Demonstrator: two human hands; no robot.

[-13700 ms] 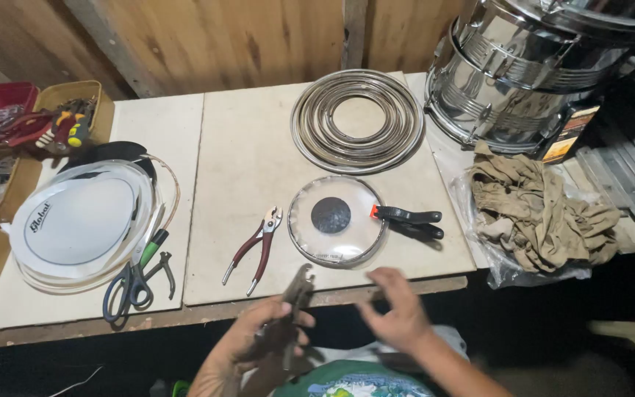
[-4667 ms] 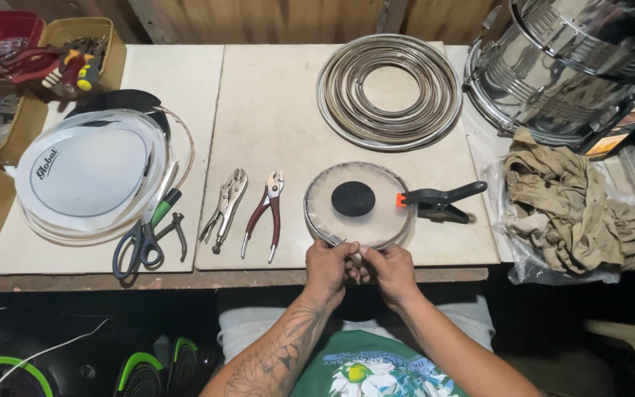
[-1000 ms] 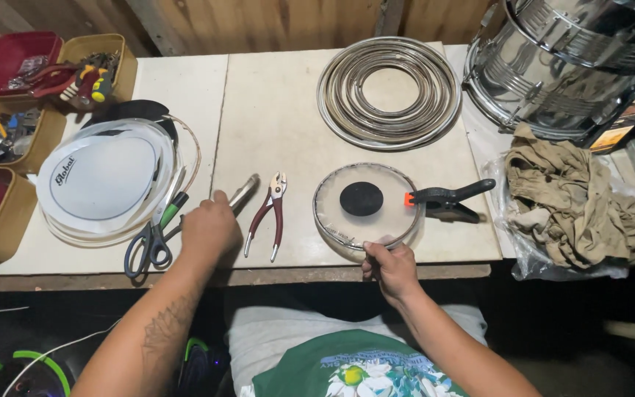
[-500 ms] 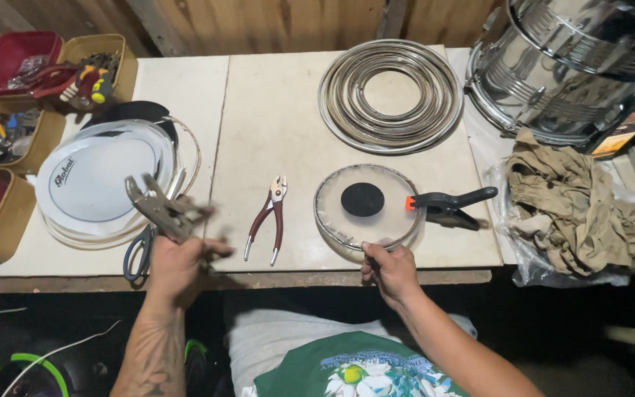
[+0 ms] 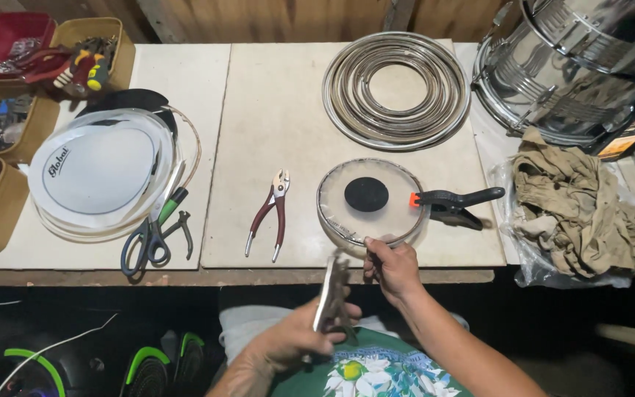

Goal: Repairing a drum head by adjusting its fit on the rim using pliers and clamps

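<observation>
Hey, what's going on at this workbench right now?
A person sits at the bench. Their left hand holds locking pliers up near the table edge, while the right hand pinches the near rim of a small round drumhead with a black centre dot, clamped by a spring clamp. Red-handled pliers lie beside it.

The silver pliers [image 5: 330,295] in the left hand [image 5: 297,340] are blurry, so you cannot tell if their tips are open or closed. The right hand [image 5: 392,266] covers the near edge of the small round drum head [image 5: 370,200], so you cannot see what its fingers pinch there. The big shiny drum [image 5: 578,62] is cut off by the top and right edges, and the small things in the red and yellow bins [image 5: 9,66] are too tiny to tell apart.
</observation>
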